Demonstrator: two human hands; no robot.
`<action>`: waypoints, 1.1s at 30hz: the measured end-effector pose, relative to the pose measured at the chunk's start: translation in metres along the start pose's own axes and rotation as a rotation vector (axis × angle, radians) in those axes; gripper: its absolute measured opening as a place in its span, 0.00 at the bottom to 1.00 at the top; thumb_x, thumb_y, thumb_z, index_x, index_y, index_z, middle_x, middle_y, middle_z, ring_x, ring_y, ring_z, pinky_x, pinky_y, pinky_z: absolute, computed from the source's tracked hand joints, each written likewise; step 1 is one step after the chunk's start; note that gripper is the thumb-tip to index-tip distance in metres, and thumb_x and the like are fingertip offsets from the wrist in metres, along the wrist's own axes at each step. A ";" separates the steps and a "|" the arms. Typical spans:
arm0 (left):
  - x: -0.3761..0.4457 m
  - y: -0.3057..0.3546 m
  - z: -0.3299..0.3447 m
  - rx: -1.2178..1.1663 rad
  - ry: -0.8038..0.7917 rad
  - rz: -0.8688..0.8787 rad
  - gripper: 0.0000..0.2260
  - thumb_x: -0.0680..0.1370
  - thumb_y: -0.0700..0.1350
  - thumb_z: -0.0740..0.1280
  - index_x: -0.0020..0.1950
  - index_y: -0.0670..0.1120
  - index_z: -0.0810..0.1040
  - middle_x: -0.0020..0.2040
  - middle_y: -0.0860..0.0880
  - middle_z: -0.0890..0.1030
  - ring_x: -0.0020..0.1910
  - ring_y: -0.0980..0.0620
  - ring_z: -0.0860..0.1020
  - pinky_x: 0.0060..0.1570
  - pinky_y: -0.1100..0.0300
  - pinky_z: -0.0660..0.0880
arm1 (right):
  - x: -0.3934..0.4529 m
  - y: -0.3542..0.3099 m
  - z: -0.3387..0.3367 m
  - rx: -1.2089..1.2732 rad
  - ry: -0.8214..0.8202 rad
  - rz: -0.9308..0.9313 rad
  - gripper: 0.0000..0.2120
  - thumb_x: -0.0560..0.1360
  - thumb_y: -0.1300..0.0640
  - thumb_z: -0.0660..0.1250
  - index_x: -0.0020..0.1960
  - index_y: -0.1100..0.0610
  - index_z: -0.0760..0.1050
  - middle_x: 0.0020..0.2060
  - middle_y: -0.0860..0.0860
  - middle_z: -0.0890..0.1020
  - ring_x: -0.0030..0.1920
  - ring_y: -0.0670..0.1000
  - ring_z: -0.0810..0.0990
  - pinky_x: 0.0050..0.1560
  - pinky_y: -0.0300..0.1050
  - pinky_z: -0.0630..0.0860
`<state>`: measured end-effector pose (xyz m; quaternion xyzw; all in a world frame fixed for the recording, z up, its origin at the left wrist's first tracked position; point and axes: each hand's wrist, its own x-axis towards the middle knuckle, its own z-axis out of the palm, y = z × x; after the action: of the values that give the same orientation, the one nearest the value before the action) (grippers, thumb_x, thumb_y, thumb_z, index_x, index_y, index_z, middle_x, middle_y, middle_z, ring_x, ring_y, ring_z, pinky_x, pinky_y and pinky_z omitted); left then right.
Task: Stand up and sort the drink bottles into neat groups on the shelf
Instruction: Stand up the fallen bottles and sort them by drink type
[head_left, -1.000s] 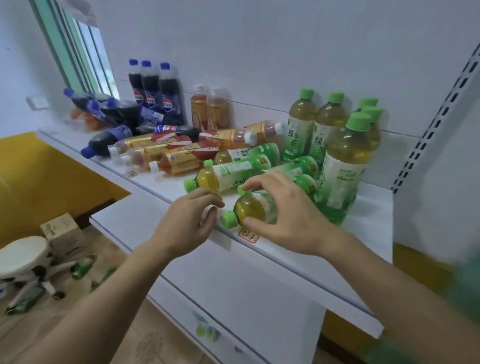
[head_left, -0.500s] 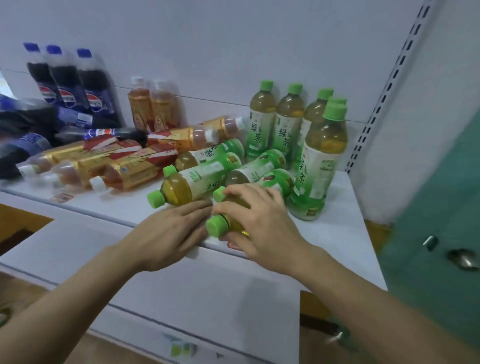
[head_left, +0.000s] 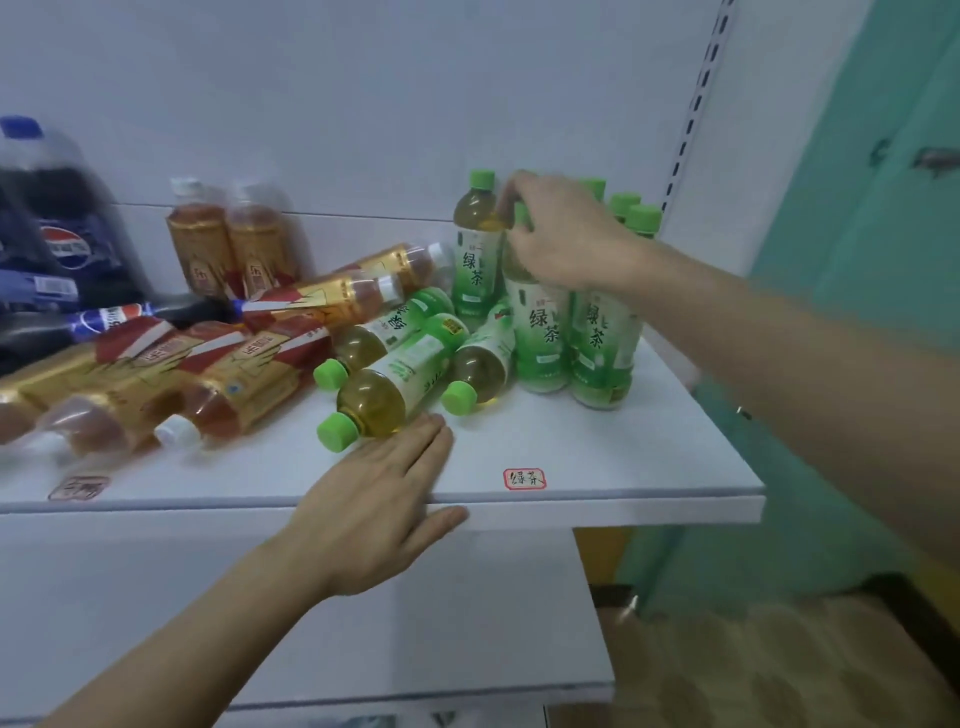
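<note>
On the white shelf (head_left: 623, 467), my right hand (head_left: 561, 234) grips the neck of a green tea bottle (head_left: 540, 332) that stands upright at the front of the standing green tea group (head_left: 602, 338). Another one stands behind it (head_left: 475, 249). Three green tea bottles lie on their sides: one nearest me (head_left: 389, 384), one behind it (head_left: 374, 338), one to the right (head_left: 478, 364). My left hand (head_left: 384, 493) lies flat on the shelf's front edge, fingertips just below the nearest lying bottle.
Red-and-gold tea bottles lie in a heap (head_left: 249, 379) at left, two more stand at the back wall (head_left: 228, 244). Cola bottles (head_left: 57, 218) stand and lie at far left. A label sticker (head_left: 524, 478) marks the shelf front. A lower shelf (head_left: 467, 623) juts out below.
My right hand took the green tea bottle off the shelf's front edge and stood it upright among the standing ones. My left hand flattened on the shelf edge. The view shifted right.
</note>
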<state>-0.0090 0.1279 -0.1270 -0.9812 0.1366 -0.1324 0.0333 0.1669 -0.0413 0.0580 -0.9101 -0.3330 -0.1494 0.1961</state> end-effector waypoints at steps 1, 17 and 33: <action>0.000 -0.001 0.001 -0.007 0.009 0.009 0.35 0.83 0.66 0.49 0.78 0.41 0.66 0.78 0.42 0.67 0.77 0.45 0.67 0.73 0.51 0.68 | 0.007 -0.001 -0.001 -0.042 -0.008 0.029 0.15 0.81 0.64 0.60 0.66 0.57 0.74 0.61 0.54 0.77 0.56 0.54 0.77 0.49 0.40 0.70; -0.016 -0.024 -0.032 -0.561 0.421 0.000 0.10 0.79 0.47 0.62 0.45 0.48 0.82 0.41 0.56 0.82 0.39 0.58 0.80 0.38 0.55 0.78 | 0.013 -0.001 -0.022 -0.530 -0.090 0.006 0.13 0.79 0.59 0.59 0.60 0.56 0.76 0.52 0.56 0.78 0.54 0.61 0.75 0.52 0.55 0.73; 0.001 -0.076 -0.020 -0.336 0.177 -0.393 0.18 0.75 0.41 0.72 0.65 0.47 0.80 0.59 0.48 0.79 0.56 0.44 0.79 0.51 0.53 0.77 | -0.084 0.000 0.117 -0.355 -0.038 -0.379 0.15 0.75 0.61 0.71 0.62 0.54 0.79 0.65 0.56 0.76 0.66 0.61 0.73 0.52 0.60 0.79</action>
<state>0.0060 0.2002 -0.1000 -0.9652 -0.0339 -0.1971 -0.1683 0.1220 -0.0339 -0.0785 -0.8542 -0.4700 -0.2224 -0.0045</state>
